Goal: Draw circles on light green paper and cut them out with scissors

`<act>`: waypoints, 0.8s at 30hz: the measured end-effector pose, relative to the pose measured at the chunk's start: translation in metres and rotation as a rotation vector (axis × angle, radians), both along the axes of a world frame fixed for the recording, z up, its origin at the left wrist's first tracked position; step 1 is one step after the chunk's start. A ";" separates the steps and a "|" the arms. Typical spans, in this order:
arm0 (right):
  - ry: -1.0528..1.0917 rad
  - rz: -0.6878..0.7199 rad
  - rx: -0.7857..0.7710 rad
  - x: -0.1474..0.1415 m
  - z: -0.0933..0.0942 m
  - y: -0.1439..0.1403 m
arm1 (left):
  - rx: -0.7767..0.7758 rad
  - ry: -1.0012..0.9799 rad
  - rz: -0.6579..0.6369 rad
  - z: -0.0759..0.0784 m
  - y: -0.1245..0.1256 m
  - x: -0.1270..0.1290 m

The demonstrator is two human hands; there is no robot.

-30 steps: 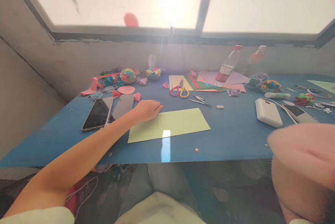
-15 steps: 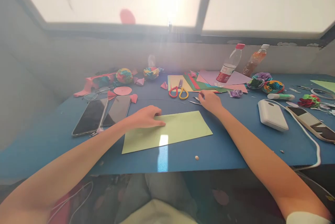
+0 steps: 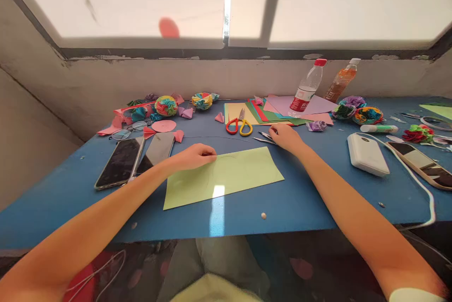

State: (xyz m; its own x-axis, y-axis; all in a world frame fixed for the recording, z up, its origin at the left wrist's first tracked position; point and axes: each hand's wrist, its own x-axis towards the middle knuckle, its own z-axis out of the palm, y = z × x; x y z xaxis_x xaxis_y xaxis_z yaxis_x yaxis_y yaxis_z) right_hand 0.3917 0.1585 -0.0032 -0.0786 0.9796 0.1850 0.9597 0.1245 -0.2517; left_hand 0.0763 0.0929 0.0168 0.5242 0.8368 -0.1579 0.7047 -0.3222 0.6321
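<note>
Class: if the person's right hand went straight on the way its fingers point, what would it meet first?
The right hand would probably meet the slim tools just ahead first, though whether it already touches them is unclear; the scissors lie beyond.

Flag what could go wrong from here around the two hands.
Sheet slip: the left hand rests on the left half of the pale green sheet; its right end is unheld, so it might swivel.
Bumped scissors: the right hand is at the slim tools, near the scissors, and could knock them.
Snag: the white cable loops right of the right forearm; a sideways sweep may catch it.
</note>
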 end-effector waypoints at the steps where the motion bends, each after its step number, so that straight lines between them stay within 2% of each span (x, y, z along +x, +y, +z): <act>1: 0.000 0.004 0.004 -0.001 0.000 -0.001 | -0.004 -0.007 0.002 0.000 0.001 0.000; 4: -0.010 0.030 0.069 -0.007 0.000 -0.006 | -0.024 -0.042 0.002 -0.001 0.002 -0.001; 7: -0.019 0.034 0.091 -0.024 0.007 -0.010 | -0.037 -0.083 0.014 -0.002 0.003 -0.002; 11: -0.036 -0.008 -0.071 -0.068 0.024 0.001 | -0.043 -0.130 0.027 -0.006 0.004 -0.002; 17: -0.066 -0.108 -0.288 -0.132 0.038 0.050 | -0.018 -0.124 0.027 -0.009 0.003 -0.003; 20: -0.075 -0.153 -0.325 -0.140 0.036 0.064 | 0.011 -0.104 -0.007 -0.007 0.001 -0.005; 24: -0.085 -0.153 -0.279 -0.128 0.027 0.059 | 0.065 -0.052 -0.012 -0.004 0.000 -0.004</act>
